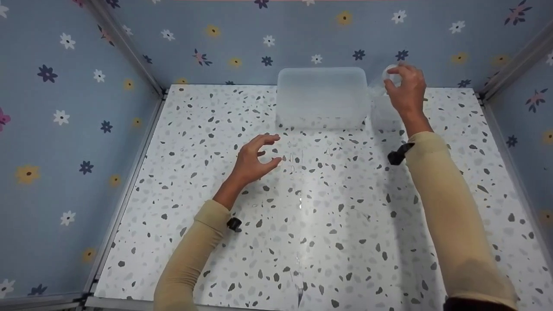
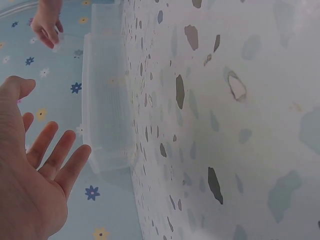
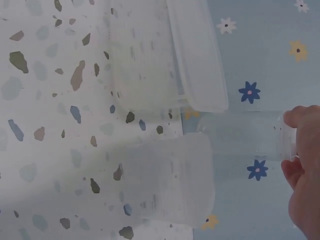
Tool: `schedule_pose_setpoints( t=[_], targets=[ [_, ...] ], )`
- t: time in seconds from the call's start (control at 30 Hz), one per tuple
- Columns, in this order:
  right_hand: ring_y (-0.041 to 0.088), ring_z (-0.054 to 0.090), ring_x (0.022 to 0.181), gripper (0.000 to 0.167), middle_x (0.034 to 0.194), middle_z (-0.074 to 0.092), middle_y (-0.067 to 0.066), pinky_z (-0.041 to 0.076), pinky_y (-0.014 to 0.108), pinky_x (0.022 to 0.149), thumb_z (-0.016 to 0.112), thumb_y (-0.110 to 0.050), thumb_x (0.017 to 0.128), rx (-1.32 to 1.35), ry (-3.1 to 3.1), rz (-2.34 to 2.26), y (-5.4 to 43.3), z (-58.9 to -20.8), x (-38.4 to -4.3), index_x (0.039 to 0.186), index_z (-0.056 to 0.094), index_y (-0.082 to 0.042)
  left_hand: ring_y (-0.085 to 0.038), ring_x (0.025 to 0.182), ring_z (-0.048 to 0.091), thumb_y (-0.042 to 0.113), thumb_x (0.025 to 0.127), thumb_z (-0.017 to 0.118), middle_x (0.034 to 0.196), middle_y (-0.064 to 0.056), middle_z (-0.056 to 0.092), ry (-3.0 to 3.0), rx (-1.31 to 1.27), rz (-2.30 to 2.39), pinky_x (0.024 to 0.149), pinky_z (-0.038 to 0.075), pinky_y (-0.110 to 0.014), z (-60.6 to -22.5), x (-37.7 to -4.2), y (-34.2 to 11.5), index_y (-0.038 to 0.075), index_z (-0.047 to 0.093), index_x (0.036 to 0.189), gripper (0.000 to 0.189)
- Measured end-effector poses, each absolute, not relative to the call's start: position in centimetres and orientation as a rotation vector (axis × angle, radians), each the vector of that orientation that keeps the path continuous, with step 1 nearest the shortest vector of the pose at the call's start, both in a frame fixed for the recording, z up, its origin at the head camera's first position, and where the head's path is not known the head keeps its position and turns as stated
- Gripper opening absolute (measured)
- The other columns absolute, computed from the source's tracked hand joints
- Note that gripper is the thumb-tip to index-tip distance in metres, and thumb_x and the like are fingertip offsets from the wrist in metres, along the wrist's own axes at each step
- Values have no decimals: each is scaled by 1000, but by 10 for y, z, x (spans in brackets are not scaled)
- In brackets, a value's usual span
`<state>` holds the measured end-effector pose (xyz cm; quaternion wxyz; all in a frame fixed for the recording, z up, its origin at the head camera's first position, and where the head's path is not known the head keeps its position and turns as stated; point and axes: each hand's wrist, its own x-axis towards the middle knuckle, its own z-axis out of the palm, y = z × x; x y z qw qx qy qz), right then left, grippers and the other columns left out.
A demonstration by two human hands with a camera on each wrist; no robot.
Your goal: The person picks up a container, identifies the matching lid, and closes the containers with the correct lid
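My right hand (image 1: 406,86) is at the back right and pinches the top end of a clear cylindrical jar (image 3: 240,135) between thumb and fingers. In the head view the jar's round whitish top (image 1: 386,74) shows beside the fingers. Just below it stands a small translucent box (image 1: 386,114). My left hand (image 1: 252,159) hovers over the middle of the table, thumb and fingers apart, holding nothing. The left wrist view shows that palm (image 2: 30,200) with its fingers spread loosely.
A large translucent lidded box (image 1: 322,97) stands at the table's back edge, left of the small box. The speckled table (image 1: 207,194) is bounded by blue flowered panels (image 1: 242,39) at the back and on both sides.
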<state>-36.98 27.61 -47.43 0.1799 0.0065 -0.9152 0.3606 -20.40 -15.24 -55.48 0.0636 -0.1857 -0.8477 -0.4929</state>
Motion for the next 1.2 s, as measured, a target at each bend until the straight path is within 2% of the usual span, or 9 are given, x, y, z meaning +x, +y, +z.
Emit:
schedule_pose_setpoints(
  t=[0.4, 0.67, 0.83, 1.1, 1.2],
  targets=[
    [49, 54, 154, 29, 161, 64, 28, 38, 58, 138, 73, -10, 109, 63, -2584, 1007, 273, -489, -373, 135, 79, 3, -40, 140, 70, 11, 98, 86, 148, -18, 72, -2557, -556, -1498, 105, 65, -66, -558, -203, -153, 7, 70, 148, 52],
    [49, 52, 157, 31, 162, 62, 29, 38, 61, 137, 72, -10, 110, 38, -2621, 1005, 271, -494, -372, 136, 77, 4, -40, 139, 70, 11, 98, 86, 148, -18, 72, -2557, -556, -1495, 104, 65, -66, -558, -204, -153, 8, 71, 148, 52],
    [47, 54, 156, 30, 159, 65, 28, 40, 58, 137, 72, -10, 110, -11, -2670, 1015, 268, -495, -372, 136, 77, 4, -39, 139, 70, 13, 99, 86, 148, -18, 72, -2569, -557, -1493, 105, 65, -65, -559, -204, -153, 8, 71, 148, 51],
    [46, 59, 144, 33, 152, 58, 28, 51, 58, 125, 70, -14, 111, -77, -2745, 1003, 265, -497, -368, 139, 76, 3, -38, 141, 70, 14, 99, 85, 150, -17, 71, -2580, -546, -1501, 107, 65, -64, -559, -203, -154, 8, 70, 148, 51],
    [47, 60, 140, 33, 148, 57, 29, 51, 59, 123, 70, -14, 112, -58, -2750, 991, 264, -498, -368, 140, 76, 3, -38, 141, 70, 15, 100, 85, 150, -17, 71, -2582, -547, -1493, 107, 65, -64, -559, -203, -155, 8, 70, 148, 51]
  ],
)
